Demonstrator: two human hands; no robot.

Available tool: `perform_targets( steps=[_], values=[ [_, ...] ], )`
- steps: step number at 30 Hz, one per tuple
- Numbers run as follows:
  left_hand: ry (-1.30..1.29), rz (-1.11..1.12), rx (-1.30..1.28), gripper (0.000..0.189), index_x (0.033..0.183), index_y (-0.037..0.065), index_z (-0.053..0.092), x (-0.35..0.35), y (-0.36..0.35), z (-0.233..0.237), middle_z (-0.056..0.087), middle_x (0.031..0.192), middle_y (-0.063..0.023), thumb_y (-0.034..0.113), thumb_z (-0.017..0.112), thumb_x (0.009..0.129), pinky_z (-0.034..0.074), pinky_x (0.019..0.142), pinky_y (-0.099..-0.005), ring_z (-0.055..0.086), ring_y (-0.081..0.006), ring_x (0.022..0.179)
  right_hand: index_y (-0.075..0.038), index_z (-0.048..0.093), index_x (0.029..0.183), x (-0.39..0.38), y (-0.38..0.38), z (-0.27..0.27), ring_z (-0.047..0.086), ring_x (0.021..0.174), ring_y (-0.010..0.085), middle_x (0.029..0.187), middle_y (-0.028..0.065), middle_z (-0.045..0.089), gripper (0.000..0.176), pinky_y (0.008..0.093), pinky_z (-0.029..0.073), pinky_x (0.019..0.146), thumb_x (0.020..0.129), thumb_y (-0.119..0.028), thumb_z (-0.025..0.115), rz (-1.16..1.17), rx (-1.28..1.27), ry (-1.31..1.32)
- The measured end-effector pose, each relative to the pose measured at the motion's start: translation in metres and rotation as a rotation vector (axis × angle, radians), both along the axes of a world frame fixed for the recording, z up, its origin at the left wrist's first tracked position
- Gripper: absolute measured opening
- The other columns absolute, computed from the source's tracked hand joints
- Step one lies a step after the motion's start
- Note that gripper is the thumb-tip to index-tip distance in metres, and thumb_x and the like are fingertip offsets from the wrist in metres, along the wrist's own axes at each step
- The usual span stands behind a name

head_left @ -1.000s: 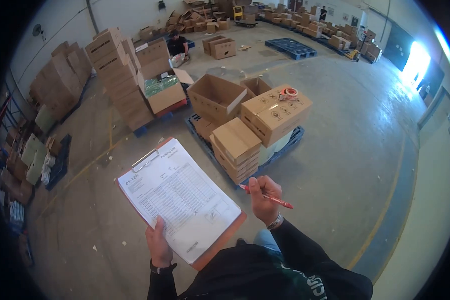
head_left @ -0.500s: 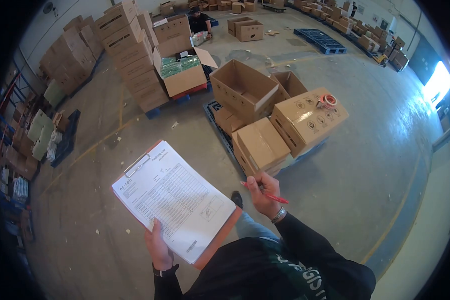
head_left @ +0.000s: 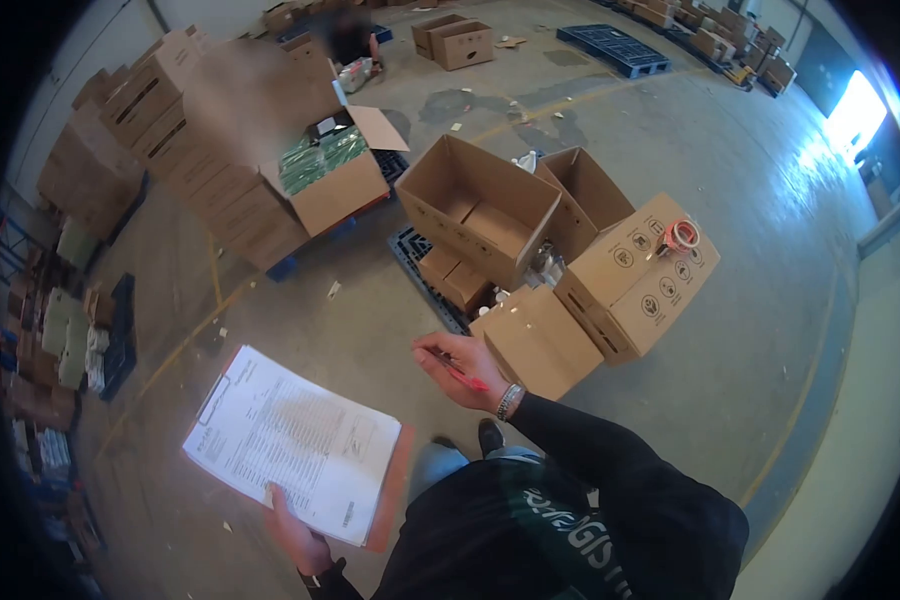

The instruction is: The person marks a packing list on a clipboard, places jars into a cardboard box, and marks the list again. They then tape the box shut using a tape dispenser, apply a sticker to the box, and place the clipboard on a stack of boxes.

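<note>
My left hand [head_left: 295, 530] grips the lower edge of a clipboard [head_left: 394, 490], thumb on top of the paper. A printed packing list [head_left: 300, 440] lies under its metal clip. Between the fingers of my right hand [head_left: 465, 370] is a red pen [head_left: 466, 378], held to the right of the clipboard and apart from the paper. Just beyond that hand stands a closed cardboard box [head_left: 538, 335]. Another closed box [head_left: 638, 275] beside it carries a roll of red-and-white tape [head_left: 681, 236].
An open, tall carton [head_left: 480, 210] stands on a dark pallet [head_left: 415, 255]. Ahead left, an open box [head_left: 345, 195] holds green-wrapped goods beside stacked cartons [head_left: 200, 170]. A person [head_left: 350, 45] crouches farther back. A blue pallet [head_left: 615, 48] lies on the floor.
The clipboard has moved left and down with my left hand. My right hand has shifted left with the pen. The camera view has turned, and I stand closer to the boxes.
</note>
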State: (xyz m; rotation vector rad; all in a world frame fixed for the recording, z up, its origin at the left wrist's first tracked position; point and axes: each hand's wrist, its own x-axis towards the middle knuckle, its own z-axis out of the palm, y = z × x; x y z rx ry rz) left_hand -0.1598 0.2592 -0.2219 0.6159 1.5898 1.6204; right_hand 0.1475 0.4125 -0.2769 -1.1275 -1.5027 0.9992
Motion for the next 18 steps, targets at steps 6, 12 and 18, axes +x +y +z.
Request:
perform_targets(
  steps=[6,12,18],
  values=[
    [-0.022,-0.006,-0.059,0.049,0.136,-0.015,0.046,-0.033,0.115,-0.018,0.059,0.130,-0.0244,0.023,0.048,0.105,0.054,0.092,-0.0399,0.065,-0.0303,0.109,-0.001,0.068,0.111,-0.025,0.102,-0.015,0.071,0.084,0.0295,0.091,0.0167,0.072,0.024,0.0365,0.056,0.075,0.099,-0.021,0.061,0.040,0.076,-0.127],
    [0.023,-0.092,-0.065,0.050,0.137,-0.014,0.046,-0.077,0.261,-0.015,0.060,0.130,-0.0223,0.025,0.049,0.106,0.051,0.095,-0.0385,0.064,-0.0294,0.111,-0.004,0.066,0.112,-0.052,0.208,-0.061,0.072,0.087,0.0313,0.089,0.0147,0.072,0.020,0.0380,0.056,0.076,0.100,-0.018,0.059,-0.170,0.135,-0.193],
    [0.111,-0.276,-0.104,0.050,0.135,-0.015,0.049,-0.117,0.398,0.013,0.060,0.130,-0.0216,0.026,0.051,0.105,0.050,0.095,-0.0378,0.064,-0.0286,0.111,-0.012,0.065,0.116,-0.052,0.288,-0.123,0.070,0.075,0.0337,0.075,0.0130,0.068,0.020,0.0403,0.053,0.067,0.097,-0.019,0.062,-0.428,0.029,-0.130]
  ],
)
